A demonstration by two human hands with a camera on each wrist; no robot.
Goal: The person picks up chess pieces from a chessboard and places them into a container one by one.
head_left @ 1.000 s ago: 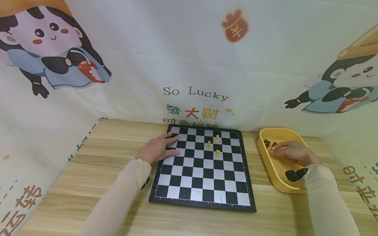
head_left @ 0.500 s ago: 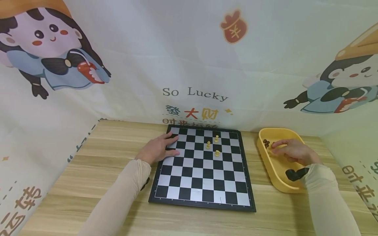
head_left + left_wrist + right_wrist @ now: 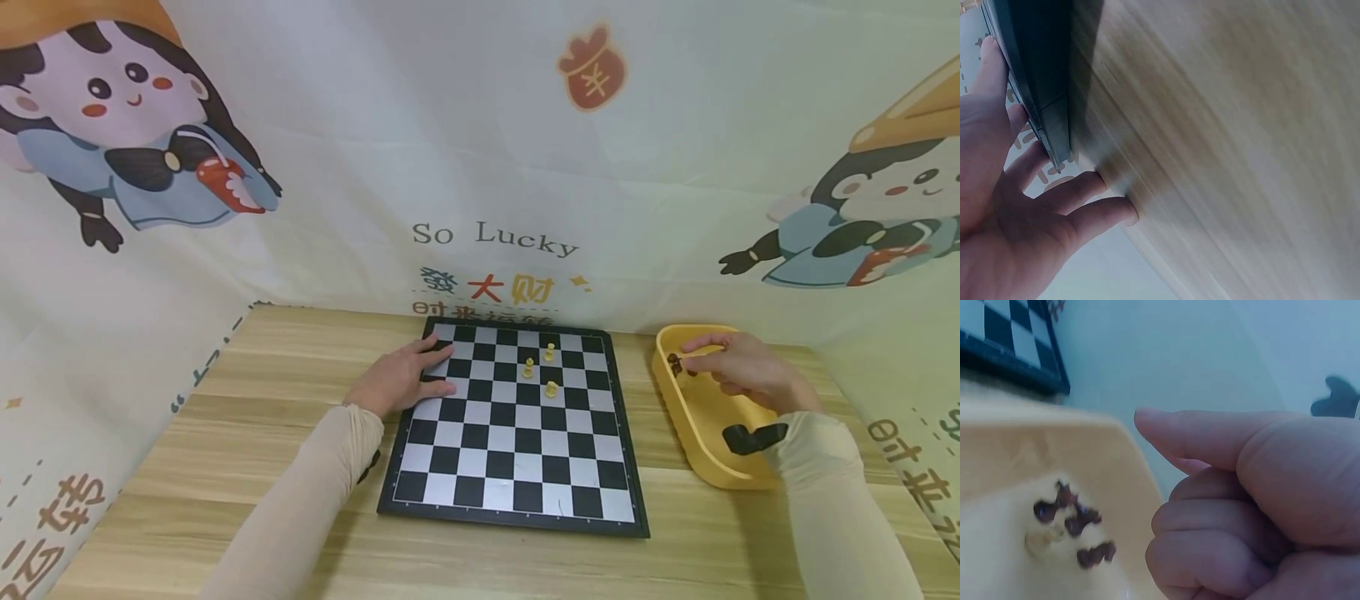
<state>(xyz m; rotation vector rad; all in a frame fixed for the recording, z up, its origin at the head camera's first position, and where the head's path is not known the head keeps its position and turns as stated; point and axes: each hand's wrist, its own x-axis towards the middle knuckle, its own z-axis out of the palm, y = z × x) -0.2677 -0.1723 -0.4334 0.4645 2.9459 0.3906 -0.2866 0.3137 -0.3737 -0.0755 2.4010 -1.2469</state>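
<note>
On the left, a broad stretch of wooden table point(image 3: 262, 367) runs up to the left hand point(image 3: 393, 379), whose fingers spread loosely, without grasping, over the chessboard's left edge; index finger and thumb lie on the outer squares. The chessboard point(image 3: 468, 492) has its far edge close against the printed cloth point(image 3: 480, 167), while wood extends beyond its near edge. Three pale chess pieces point(image 3: 528, 368) stand on its far half, right of centre, with vacant squares all around. Farther right, a strip of wood separates the board's right edge from the yellow tray point(image 3: 684, 433). Over the tray's far part is the right hand point(image 3: 750, 372), thumb and index finger straight with a small gap between them, the rest curled, holding nothing visible. Dark brown pieces point(image 3: 1080, 520) and a pale piece point(image 3: 1041, 542) cluster inside, near the tray's far-left wall.
</note>
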